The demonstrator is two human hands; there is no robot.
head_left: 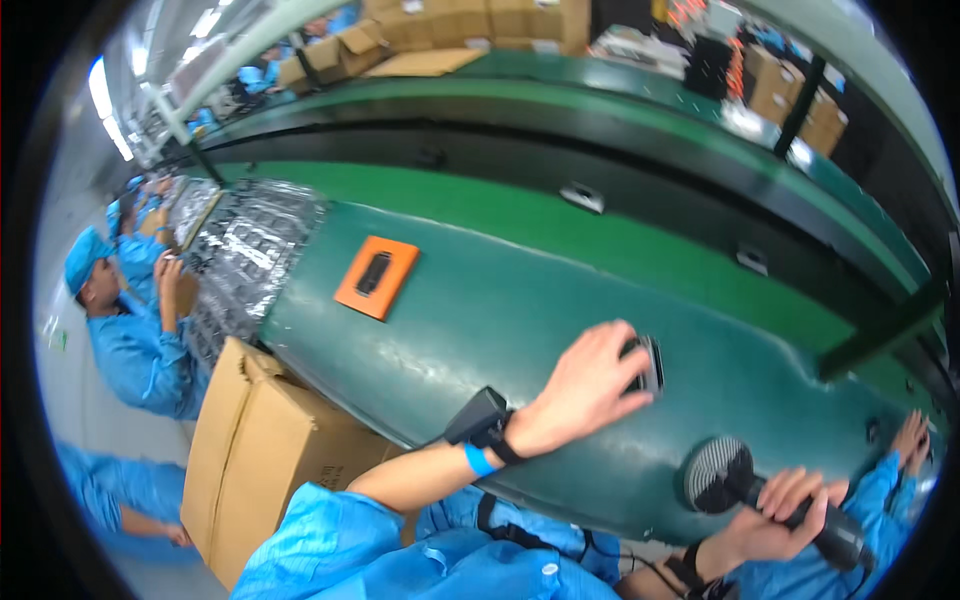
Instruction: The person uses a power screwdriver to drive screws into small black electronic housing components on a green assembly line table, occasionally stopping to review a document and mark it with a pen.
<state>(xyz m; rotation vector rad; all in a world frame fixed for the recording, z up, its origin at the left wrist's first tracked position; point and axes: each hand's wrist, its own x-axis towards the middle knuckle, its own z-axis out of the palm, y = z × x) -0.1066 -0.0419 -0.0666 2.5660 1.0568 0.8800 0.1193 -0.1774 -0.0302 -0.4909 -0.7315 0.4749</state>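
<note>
Head view shows the left hand [585,385] pressed flat over a small dark device [648,365] on the green table [480,310], right of frame centre. Its fingers [612,350] are spread and lie on the device, holding it down rather than closing around it. The device looks stiff, light and compact, probably smooth-sided, so taking hold by its two long edges seems safest. Its long axis appears to run from the lower right toward the upper part of the frame, though the hand hides most of it.

At lower right, the right hand [775,515] is clenched around the black handle of a round-headed tool [718,475], whose mesh-like head points toward the frame centre. An orange tray [392,292] carrying a similar dark piece lies toward the upper left. A cardboard box [265,450] stands at lower left.
</note>
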